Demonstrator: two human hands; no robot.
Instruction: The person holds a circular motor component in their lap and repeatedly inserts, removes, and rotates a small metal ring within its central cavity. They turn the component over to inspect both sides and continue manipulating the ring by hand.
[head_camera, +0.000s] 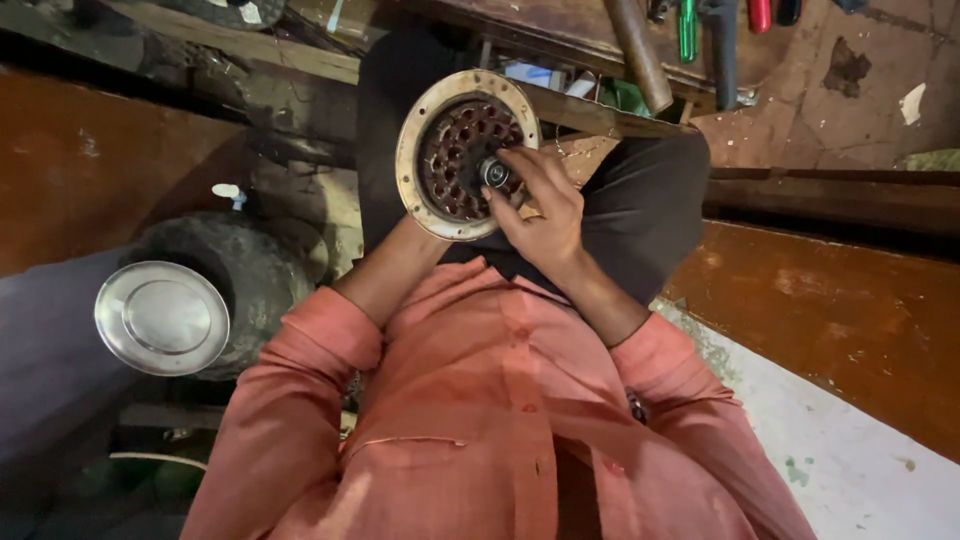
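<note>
While our right hand (540, 205) pinches the bearing (495, 173) at the round motor plate's (462, 152) centre, seating seems unfinished; left hand hidden beneath, grip untold.

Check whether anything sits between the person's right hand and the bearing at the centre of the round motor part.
Nothing visible does. The right hand has its fingertips directly on the bearing at the centre of the round motor part.

Rust-brown stator (462, 158) — cream-rimmed

Right hand (535, 205) fingertips on bearing (496, 173) at centre of round motor housing (462, 152); left hand hidden behind housing.
</note>
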